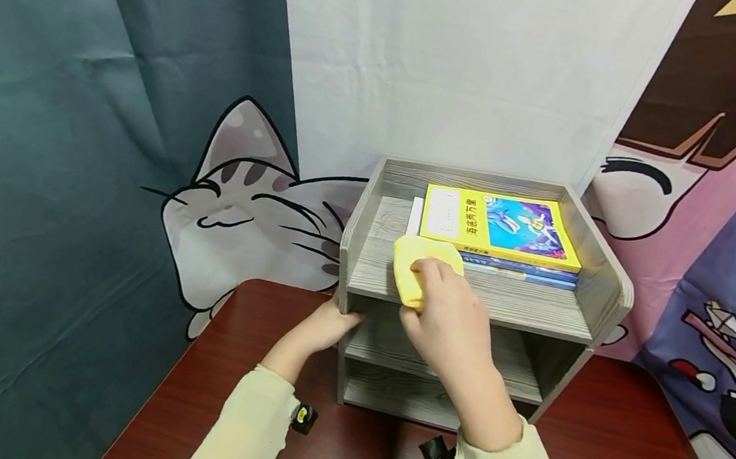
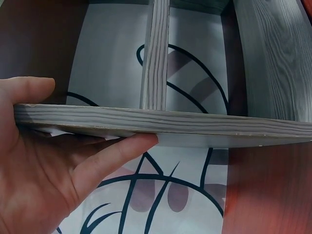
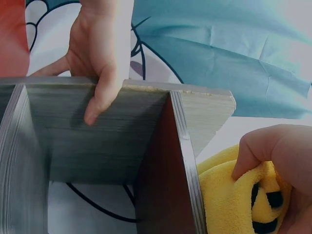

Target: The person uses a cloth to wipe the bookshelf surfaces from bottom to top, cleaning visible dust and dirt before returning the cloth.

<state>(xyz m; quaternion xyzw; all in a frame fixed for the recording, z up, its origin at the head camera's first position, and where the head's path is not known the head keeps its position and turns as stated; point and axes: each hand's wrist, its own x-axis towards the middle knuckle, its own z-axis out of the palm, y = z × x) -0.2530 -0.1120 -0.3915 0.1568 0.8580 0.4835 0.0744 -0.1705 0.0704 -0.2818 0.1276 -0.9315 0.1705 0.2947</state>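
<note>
Evidently, both hands are engaged at a grey wood-grained shelf unit [image 1: 596, 286], upright on a red-brown table [image 1: 616, 447]. The left hand [image 1: 328, 323] grips the unit's left side panel [image 1: 362, 221] just below the top deck [image 1: 530, 305], its thumb inside and its fingers outside. The right hand [image 1: 450, 314] pinches a bunched yellow cloth [image 1: 413, 265] between thumb and fingers, at the front edge of the unit's top deck, left of its middle. Toward the unit's right side, a yellow book [image 1: 501, 226] lies flat on blue-spined books [image 1: 513, 269]; a white-edged item [image 1: 415, 216] projects from the stack's left. Whether the cloth touches the stack cannot be told.

Likely faults: a sideways sweep of the cloth toward the unit's right could catch the stack's near corner and skew the books. Hard pressure on the unit's front edge, with the left grip loosened, might slide or tilt the whole piece. The worn-looking edge near the left hand could snag the pile of the cloth. Too light a pinch may let the cloth drop before the unit's lower openings.
</note>
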